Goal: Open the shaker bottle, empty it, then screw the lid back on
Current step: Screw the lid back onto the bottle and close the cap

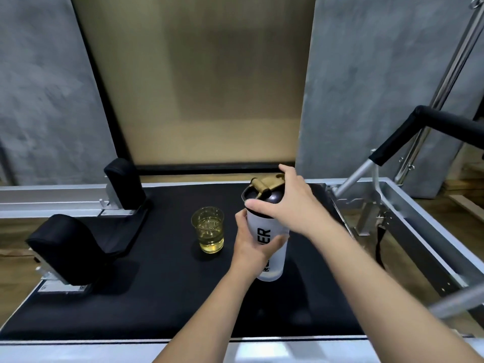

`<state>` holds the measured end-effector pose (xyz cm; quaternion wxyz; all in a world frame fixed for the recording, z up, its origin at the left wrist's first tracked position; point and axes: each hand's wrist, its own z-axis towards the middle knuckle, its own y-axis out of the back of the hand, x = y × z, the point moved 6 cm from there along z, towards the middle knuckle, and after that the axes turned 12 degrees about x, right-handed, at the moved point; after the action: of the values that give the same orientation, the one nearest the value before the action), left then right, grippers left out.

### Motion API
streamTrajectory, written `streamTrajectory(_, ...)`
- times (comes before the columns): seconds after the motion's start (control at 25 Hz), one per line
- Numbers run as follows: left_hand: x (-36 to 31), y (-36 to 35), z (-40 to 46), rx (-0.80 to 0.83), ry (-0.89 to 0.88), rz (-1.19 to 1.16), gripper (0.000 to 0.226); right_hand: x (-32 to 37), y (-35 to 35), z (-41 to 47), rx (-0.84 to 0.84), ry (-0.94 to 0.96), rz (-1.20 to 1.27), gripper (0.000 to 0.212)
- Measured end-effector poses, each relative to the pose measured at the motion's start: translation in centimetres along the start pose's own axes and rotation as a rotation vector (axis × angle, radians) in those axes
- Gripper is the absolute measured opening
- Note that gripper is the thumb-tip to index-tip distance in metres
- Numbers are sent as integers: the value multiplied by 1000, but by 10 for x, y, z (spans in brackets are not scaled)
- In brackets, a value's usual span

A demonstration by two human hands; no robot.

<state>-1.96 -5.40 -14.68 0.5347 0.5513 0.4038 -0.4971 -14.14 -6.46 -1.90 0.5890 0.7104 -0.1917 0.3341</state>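
Observation:
A frosted white shaker bottle (272, 260) with black lettering stands upright on the black padded platform (162, 297). Its black lid (258, 196) with a gold flip cap sits on top of the bottle. My left hand (251, 244) wraps round the bottle's middle from the left. From the right, my right hand (285, 203) grips the lid, thumb on its front rim and fingers over the gold cap. Left of the bottle stands a clear glass (208, 229), about half full of yellowish liquid.
Two black padded shoulder blocks (65, 247) (124, 180) stand at the platform's left. A metal frame with a black padded bar (408, 132) rises on the right. Silver rails (47, 197) border the platform; a grey wall is behind.

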Motion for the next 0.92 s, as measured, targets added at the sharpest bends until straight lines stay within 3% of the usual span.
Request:
streamTrajectory(0.08, -1, -2, 3, 3, 27, -23, 87, 6, -10, -8, -163, -72, -146, 125)
streamTrajectory(0.2, 0, 3, 3, 7, 16, -12, 85, 14, 0, -17, -163, -116, -303, 132)
streamTrajectory(0.32, 4, 10, 4, -19, -11, -28, 83, 24, 35, -29, -310, -8, -313, 125)
streamTrajectory(0.36, 4, 10, 3, -13, -12, -17, 84, 26, 40, -28, -293, 64, -309, 120)
streamTrajectory(0.44, 4, 7, 0, 14, -19, -7, 84, 20, 33, -17, -45, 157, -269, 113)
streamTrajectory(0.52, 3, 7, -2, 22, -34, -15, 83, 3, 20, -7, 187, 162, -143, 103)
streamTrajectory(0.56, 3, 8, -2, 22, -38, -12, 83, -3, 18, -5, 210, 153, -96, 97)
streamTrajectory(0.72, 4, 9, -1, 27, -15, -14, 83, -4, 18, -3, 114, 147, -93, 94)
streamTrajectory(0.92, -3, 2, 0, 42, 14, -4, 84, 16, 22, -15, -227, 43, -458, 107)
